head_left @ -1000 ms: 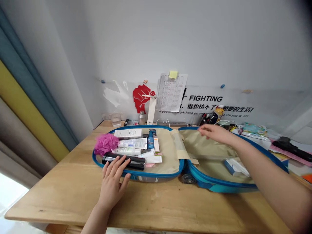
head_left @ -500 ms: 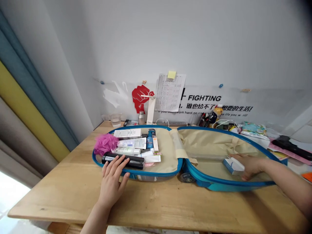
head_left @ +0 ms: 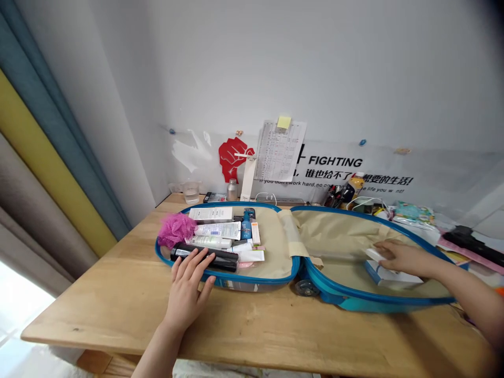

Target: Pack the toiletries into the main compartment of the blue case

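Observation:
An open blue suitcase (head_left: 268, 276) with a beige lining lies on the table. My left hand (head_left: 189, 294) rests at its near left rim, fingers spread over a black cylinder (head_left: 223, 260). Beside the cylinder lie white tubes (head_left: 218, 231), a blue pump bottle (head_left: 246, 226), a white box (head_left: 210, 214) and a pink bath puff (head_left: 176, 229). My right hand (head_left: 399, 258) is inside the right half, fingers closed on a small white thing (head_left: 375, 255), its kind unclear. Just below that hand is a blue-and-white box (head_left: 388, 275), partly hidden by the fingers.
Along the wall stand a glass of water (head_left: 191, 193), a small metallic bottle (head_left: 232, 190), pens (head_left: 334, 197) and an orange drink bottle (head_left: 353, 186). Packets and papers (head_left: 417, 215) crowd the right side. The wooden table (head_left: 252, 331) has its front edge below.
My right hand has come up off the blue-and-white box, which stays in the right half, and a small white thing shows in its fingers. My left hand stays on the cylinder. The view shifted slightly.

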`<state>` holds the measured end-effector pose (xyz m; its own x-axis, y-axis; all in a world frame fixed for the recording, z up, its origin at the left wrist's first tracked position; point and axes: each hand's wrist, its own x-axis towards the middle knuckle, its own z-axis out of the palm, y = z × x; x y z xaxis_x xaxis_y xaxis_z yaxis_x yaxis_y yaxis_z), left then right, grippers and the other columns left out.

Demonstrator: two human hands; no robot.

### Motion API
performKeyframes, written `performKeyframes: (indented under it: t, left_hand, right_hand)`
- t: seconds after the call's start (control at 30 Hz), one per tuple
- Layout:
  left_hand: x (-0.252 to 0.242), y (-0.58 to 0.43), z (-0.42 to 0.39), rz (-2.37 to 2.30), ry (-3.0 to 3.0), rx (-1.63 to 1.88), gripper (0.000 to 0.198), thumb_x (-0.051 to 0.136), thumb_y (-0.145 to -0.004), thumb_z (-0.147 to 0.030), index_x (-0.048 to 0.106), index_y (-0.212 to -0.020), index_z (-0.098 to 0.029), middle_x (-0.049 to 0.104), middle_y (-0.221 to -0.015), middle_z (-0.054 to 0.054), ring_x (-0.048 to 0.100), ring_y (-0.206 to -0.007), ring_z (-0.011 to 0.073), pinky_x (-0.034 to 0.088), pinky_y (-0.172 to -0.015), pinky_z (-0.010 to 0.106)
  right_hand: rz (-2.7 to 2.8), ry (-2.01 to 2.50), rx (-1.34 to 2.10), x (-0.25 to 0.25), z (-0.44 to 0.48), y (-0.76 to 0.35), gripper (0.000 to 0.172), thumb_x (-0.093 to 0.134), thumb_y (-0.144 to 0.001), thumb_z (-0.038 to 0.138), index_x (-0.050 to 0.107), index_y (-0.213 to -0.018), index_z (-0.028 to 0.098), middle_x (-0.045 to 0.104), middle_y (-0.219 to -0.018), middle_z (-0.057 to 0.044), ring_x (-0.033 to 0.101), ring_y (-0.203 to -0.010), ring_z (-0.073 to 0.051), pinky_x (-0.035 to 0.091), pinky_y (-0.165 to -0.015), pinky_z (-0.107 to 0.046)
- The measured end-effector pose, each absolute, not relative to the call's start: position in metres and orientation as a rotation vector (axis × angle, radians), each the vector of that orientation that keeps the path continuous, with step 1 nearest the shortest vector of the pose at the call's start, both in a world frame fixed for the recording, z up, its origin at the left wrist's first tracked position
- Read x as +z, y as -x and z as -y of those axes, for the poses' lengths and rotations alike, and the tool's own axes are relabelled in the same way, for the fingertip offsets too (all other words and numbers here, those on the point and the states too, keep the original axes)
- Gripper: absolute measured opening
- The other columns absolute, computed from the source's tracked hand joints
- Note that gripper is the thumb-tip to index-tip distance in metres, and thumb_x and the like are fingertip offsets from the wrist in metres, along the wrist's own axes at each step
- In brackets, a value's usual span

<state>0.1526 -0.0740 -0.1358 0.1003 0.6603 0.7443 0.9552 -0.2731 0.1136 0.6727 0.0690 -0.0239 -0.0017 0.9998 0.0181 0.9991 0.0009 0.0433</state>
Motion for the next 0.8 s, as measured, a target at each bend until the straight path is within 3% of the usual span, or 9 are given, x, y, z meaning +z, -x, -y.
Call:
performKeyframes:
  t: [0.13,0.23,0.3,0.5,0.7,0.8]
  left_hand:
    - [-0.134,-0.153,0.075,1.582,1.99,-1.001,0.041,0.047,-0.094,-0.03,0.053,-0.134,-0.025,0.06,-0.136,0.008,0.048,-0.131,0.0258,0.022,-0.115,0.044]
    - [-0.134,-0.153,0.075,1.583,1.987,-1.004,0.041,0.047,-0.094,-0.03,0.054,-0.134,-0.025,0.06,-0.136,0.008,0.049,-0.13,0.0258,0.022,-0.115,0.044]
    - [-0.133,-0.153,0.075,1.579,1.985,-0.999,0.04,0.047,-0.094,-0.03,0.055,-0.134,-0.025,0.06,-0.136,0.008,0.049,-0.13,0.0257,0.022,-0.115,0.044]
    - [-0.133,-0.153,0.076,1.581,1.984,-0.966,0.04,0.046,-0.096,-0.03,0.054,-0.134,-0.023,0.059,-0.138,0.008,0.048,-0.132,0.0255,0.022,-0.115,0.044]
    - [-0.133,-0.153,0.075,1.564,1.982,-0.966,0.039,0.048,-0.095,-0.029,0.054,-0.133,-0.024,0.06,-0.136,0.007,0.048,-0.131,0.0247,0.023,-0.114,0.043]
    - [-0.133,-0.153,0.075,1.558,1.979,-0.965,0.039,0.048,-0.095,-0.029,0.055,-0.132,-0.023,0.061,-0.135,0.008,0.049,-0.13,0.0248,0.023,-0.114,0.043]
  right_hand:
    - [-2.417,-2.118,-0.008,0.003,-0.07,-0.611,0.064,0.05,-0.077,0.047,0.05,-0.132,0.013,0.054,-0.137,-0.023,0.058,-0.119,-0.034,0.049,-0.095,-0.041]
    - [-2.643,-1.925,-0.088,0.012,-0.066,-0.546,0.068,0.053,-0.078,0.053,0.042,-0.138,0.022,0.051,-0.142,-0.013,0.055,-0.124,-0.029,0.046,-0.101,-0.038]
    - [-2.85,-1.67,-0.179,0.013,-0.062,-0.502,0.063,0.06,-0.075,0.047,0.046,-0.133,0.025,0.052,-0.141,-0.009,0.053,-0.126,-0.028,0.042,-0.106,-0.041]
    - [-3.18,-1.056,-0.395,0.007,-0.058,-0.387,0.044,0.069,-0.073,0.038,0.054,-0.111,0.022,0.044,-0.147,-0.012,0.042,-0.136,-0.027,0.038,-0.109,-0.043]
    - [-3.223,-0.976,-0.388,-0.016,-0.07,-0.298,0.039,0.073,-0.068,0.037,0.057,-0.1,0.021,0.054,-0.135,-0.012,0.055,-0.12,-0.028,0.044,-0.101,-0.042]
    - [-3.243,-0.903,-0.384,-0.026,-0.072,-0.273,0.032,0.07,-0.07,0.039,0.06,-0.095,0.022,0.056,-0.137,-0.007,0.056,-0.118,-0.029,0.044,-0.101,-0.044]
